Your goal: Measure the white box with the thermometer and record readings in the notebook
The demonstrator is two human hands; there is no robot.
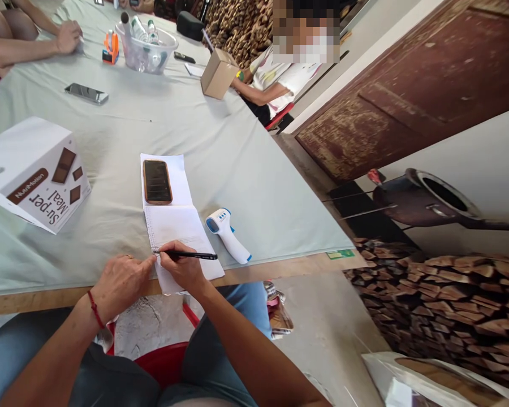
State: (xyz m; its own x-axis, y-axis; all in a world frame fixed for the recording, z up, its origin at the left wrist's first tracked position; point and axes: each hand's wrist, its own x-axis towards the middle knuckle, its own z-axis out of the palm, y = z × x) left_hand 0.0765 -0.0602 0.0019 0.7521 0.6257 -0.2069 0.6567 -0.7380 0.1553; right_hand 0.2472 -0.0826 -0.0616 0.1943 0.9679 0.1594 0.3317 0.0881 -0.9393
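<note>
Forearms (254,343) angle inward — right hand (183,268) pinching pen (197,255), left hand (123,281) alongside.

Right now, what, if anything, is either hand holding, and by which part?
The right hand holds a black pen near its writing tip; the left hand holds nothing visible.

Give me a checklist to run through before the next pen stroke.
1. The pen is gripped in the right hand: ok.
2. Its tip touches the notebook: cannot tell; contact is too small to see.
3. The left hand steadies the notebook: cannot tell; a fingertip is at its left edge, near the pen tip.
4. The phone leaves the lower page free: ok, it lies on the upper page.
5. The thermometer is off the notebook: ok, it lies beside it, on the tablecloth.
</note>
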